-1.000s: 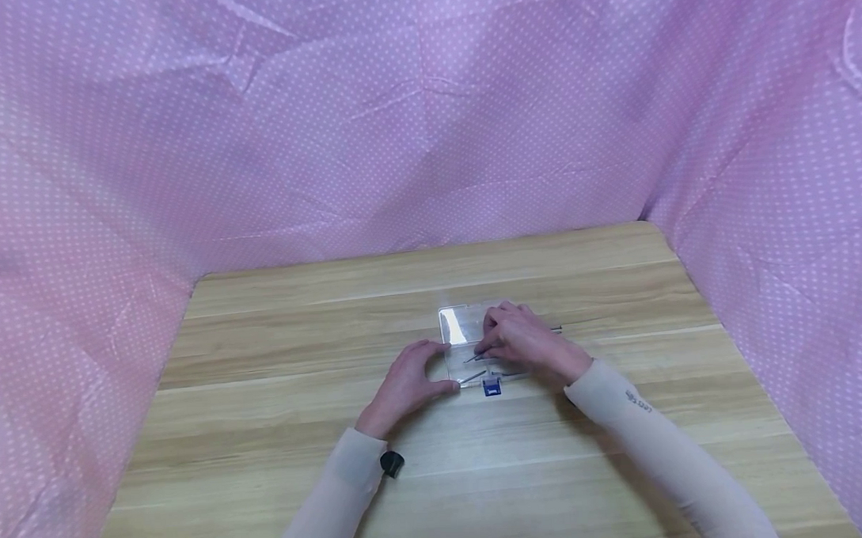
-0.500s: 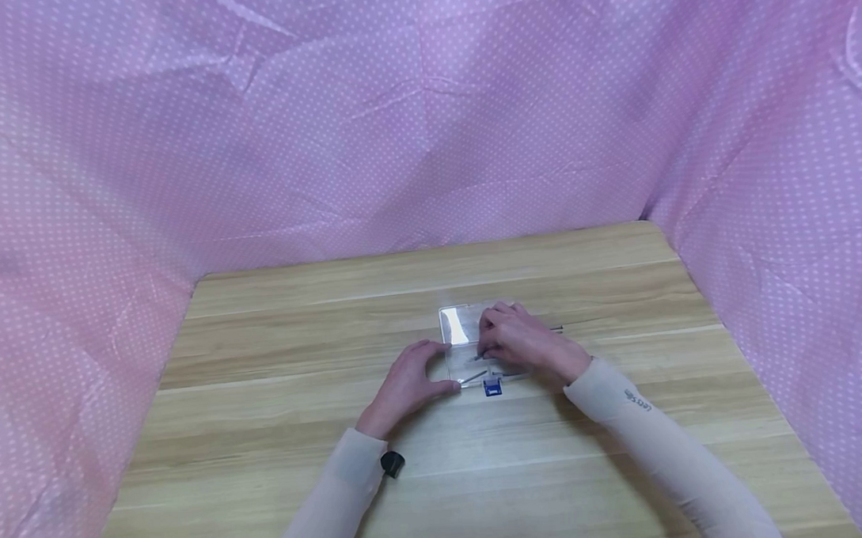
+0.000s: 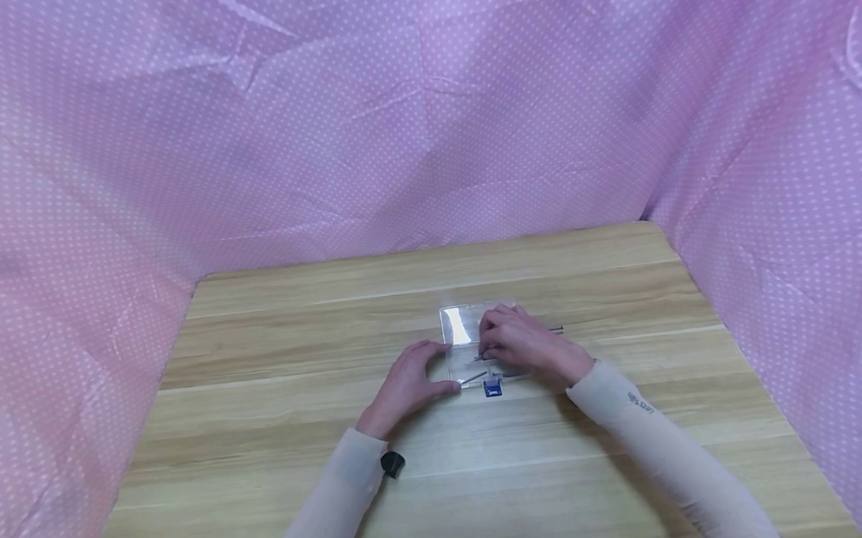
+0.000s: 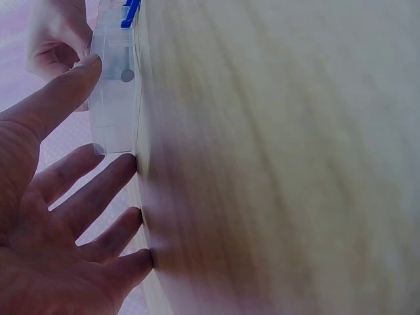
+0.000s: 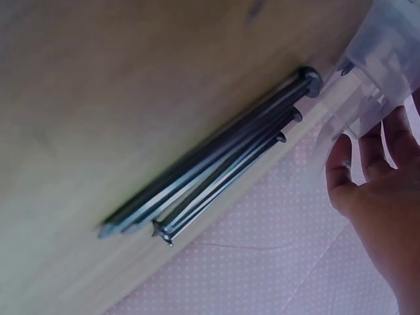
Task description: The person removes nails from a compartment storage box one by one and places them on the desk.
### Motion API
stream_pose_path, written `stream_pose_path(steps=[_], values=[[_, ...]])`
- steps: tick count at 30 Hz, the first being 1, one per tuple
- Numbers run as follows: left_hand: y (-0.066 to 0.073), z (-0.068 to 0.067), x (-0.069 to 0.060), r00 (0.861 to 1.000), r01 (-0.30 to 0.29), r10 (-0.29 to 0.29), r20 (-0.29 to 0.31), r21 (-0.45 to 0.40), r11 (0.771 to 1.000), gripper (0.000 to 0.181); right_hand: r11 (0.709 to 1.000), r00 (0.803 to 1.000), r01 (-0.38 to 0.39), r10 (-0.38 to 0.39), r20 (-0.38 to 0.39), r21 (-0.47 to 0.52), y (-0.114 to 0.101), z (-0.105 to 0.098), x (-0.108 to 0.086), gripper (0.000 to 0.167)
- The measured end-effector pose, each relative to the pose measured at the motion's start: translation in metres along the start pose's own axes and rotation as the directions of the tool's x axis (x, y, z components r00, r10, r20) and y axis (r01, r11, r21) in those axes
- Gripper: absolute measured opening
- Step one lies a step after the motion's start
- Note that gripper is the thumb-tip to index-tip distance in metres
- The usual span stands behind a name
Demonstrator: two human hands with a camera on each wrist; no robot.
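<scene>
Right hand: closed fingers pinching one nail, low at the clear box beneath; less nail protrudes than a second ago, suggesting placing under way. Left hand: spread wide, bracing box.

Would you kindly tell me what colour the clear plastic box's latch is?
The latch is blue, seen best in the head view.

The right sleeve bears the words "Let's slim".
</scene>
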State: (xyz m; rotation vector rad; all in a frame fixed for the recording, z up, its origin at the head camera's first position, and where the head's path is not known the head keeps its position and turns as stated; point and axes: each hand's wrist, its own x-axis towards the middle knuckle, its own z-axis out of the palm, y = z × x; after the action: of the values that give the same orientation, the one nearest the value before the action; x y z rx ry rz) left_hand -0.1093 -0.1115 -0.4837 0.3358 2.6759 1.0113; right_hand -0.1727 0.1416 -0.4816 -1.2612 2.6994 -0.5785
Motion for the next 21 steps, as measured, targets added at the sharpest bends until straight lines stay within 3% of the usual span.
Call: stream_pose_path(steps=[21], values=[[0.0008, -0.0002, -0.0007, 1.0, 0.002, -0.002, -0.002, -0.005, 1.0, 0.069, 0.999, 0.999, -0.02, 0.021, -0.039, 0.038, -0.0043, -0.0056, -0.0055, 0.007]])
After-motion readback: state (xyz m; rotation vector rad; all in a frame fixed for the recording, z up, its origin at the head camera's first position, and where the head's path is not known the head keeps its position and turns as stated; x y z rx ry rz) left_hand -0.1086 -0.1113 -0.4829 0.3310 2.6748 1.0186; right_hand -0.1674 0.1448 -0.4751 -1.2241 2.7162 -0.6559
